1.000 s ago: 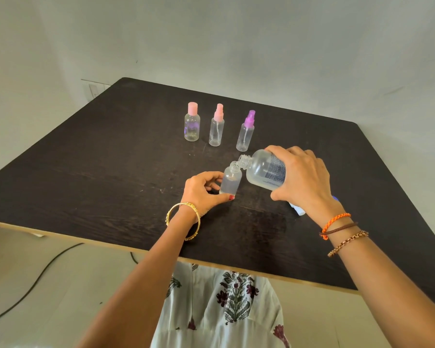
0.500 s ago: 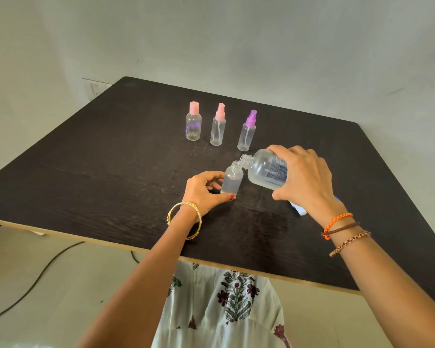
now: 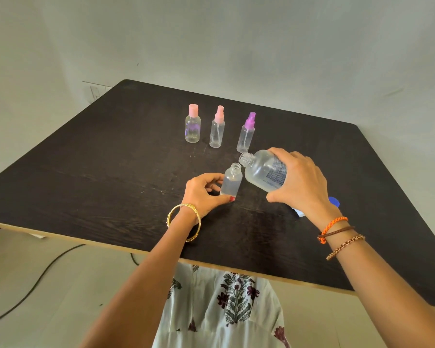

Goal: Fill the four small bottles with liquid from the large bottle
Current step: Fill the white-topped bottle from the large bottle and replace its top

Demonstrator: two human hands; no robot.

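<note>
Our right hand (image 3: 300,182) is wrapped around the body of the large bottle (image 3: 264,170), a clear plastic one with a printed label, uncapped and held tilted in the air with its threaded mouth pointing left and slightly up, just above and to the right of the open small bottle (image 3: 232,180). The two mouths are close but apart, and we see no stream between them. Our left hand (image 3: 204,190) pinches that small bottle low on its side with thumb and fingertips, keeping it upright on the dark wooden table (image 3: 86,177); it is clear, has a threaded neck with no cap, and looks filled with clear liquid most of the way up, though the exact level is hard to read through the plastic. How much liquid is in the large bottle we cannot tell, since our fingers cover its rear half. Just behind our right wrist a blue cap (image 3: 334,202) and a small pale object (image 3: 299,212) beside it lie on the table, both partly hidden. Farther back stand three capped small bottles in a row: the pink-capped bottle (image 3: 193,126) at left, the pink spray bottle (image 3: 217,129) in the middle, the purple spray bottle (image 3: 246,135) at right. Their contents are clear and hard to judge.
</note>
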